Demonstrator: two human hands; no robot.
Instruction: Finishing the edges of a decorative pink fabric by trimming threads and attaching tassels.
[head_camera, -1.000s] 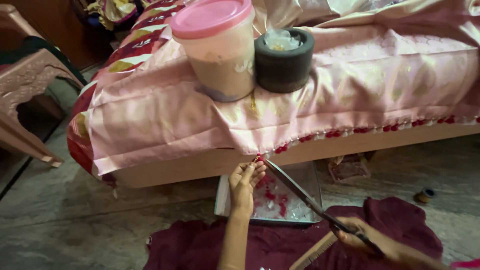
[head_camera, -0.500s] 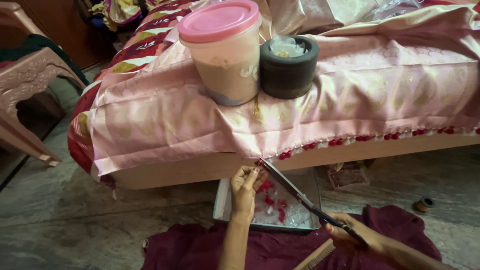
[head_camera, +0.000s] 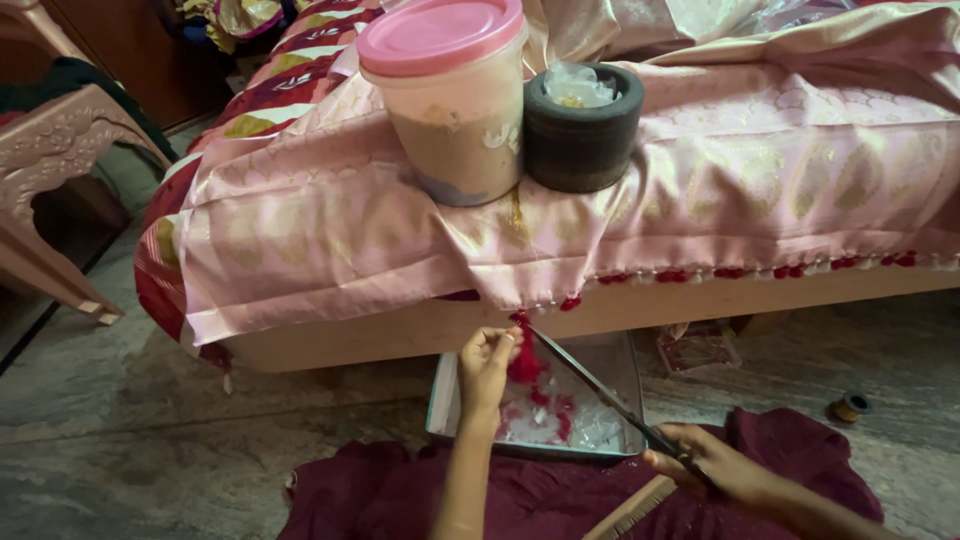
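Red tassel (head_camera: 524, 362) pinched in left grip (head_camera: 487, 362); right grip (head_camera: 712, 470) clasps scissors (head_camera: 600, 395) above tray (head_camera: 445, 400).

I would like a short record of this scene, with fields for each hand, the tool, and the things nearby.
left hand: pinches a red tassel at the hem of the pink cloth
right hand: grips long scissors, blades reaching the tassel
below: tray with red and white scraps
on the cloth: pink-lidded tub, dark round container
lap: maroon fabric
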